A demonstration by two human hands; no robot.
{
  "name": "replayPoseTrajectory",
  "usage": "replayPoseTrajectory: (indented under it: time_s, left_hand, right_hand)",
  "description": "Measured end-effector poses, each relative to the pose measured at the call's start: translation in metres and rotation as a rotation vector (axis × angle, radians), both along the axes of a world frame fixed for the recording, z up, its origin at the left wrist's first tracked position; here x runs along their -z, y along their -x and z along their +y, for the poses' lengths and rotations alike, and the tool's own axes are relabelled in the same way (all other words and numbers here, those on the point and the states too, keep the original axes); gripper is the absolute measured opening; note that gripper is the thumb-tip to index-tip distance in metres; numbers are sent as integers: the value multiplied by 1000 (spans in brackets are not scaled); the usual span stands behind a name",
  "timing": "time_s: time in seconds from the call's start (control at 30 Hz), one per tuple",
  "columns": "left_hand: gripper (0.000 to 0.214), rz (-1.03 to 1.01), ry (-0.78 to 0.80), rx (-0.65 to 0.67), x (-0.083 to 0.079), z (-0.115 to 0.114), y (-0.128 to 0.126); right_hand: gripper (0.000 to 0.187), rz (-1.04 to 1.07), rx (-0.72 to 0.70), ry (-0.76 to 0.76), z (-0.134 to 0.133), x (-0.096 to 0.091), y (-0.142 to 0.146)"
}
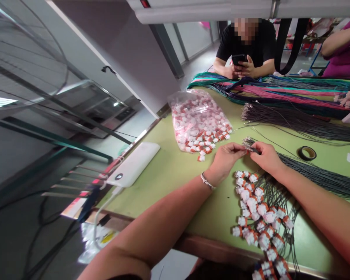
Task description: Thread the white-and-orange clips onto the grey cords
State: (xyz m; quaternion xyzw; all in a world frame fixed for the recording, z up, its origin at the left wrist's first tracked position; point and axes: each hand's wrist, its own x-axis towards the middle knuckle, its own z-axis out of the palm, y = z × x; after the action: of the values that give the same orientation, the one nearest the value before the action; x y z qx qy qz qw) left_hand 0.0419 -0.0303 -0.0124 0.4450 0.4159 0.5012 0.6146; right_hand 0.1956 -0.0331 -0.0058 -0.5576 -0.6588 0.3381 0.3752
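My right hand (265, 155) is closed around the near end of a bundle of dark wires (317, 175), whose bared metal tips (247, 142) stick out past the fingers. My left hand (226, 157), with a bracelet at the wrist, pinches right beside those tips; whatever lies between its fingertips is too small to make out. Below both hands, a heap of white and orange connectors (258, 212) with dark wires attached spreads towards the table's front edge. An open clear plastic bag (196, 116) of similar loose connectors lies beyond my left hand, some spilling out.
A roll of black tape (307, 153) lies at the right. Another dark wire bundle (303, 122) and long coloured wires (265, 89) stretch across the back. A white power bank (135, 165) with a cable sits by the left edge. Across the table, a person (246, 50) holds a phone (239, 59).
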Motion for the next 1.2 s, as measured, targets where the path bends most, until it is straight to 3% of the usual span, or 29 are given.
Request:
replayPoseTrajectory:
  time_s: [0.47, 0.57, 0.67, 0.77, 0.83, 0.93, 1.0, 1.1, 1.13, 1.2]
  left_hand:
    - [12, 47, 6, 5, 1, 1, -2]
    - [10, 142, -17, 45, -2, 2, 4]
    - [6, 346, -82, 208, -7, -1, 11]
    - [9, 517, -288, 463, -15, -10, 13]
    - [14, 549, -413, 612, -19, -16, 12]
    - [17, 584, -439, 725, -21, -15, 14]
    - [19, 706, -471, 566, -19, -4, 21]
    - [27, 1000, -645, 1, -13, 22, 35]
    - [31, 1083, -706, -89, -11, 31, 39]
    - [36, 1238, -797, -76, -5, 46, 45]
  right_hand:
    - [11, -92, -8, -11, 1, 6, 1]
    - [11, -41, -24, -25, 2, 6, -2]
    - [17, 49, 38, -33, 4, 6, -6]
    - [21, 139, 95, 41, 7, 4, -7]
    - [25, 202, 125, 109, 8, 1, -6]
    - [30, 251, 142, 131, 6, -2, -5]
    - [22, 252, 118, 116, 5, -2, -4]
    - [11, 234, 91, 94, 5, 1, -4]
    - [9, 224, 88, 82, 5, 2, -3]
    - [6, 202, 89, 51, 5, 3, -2]
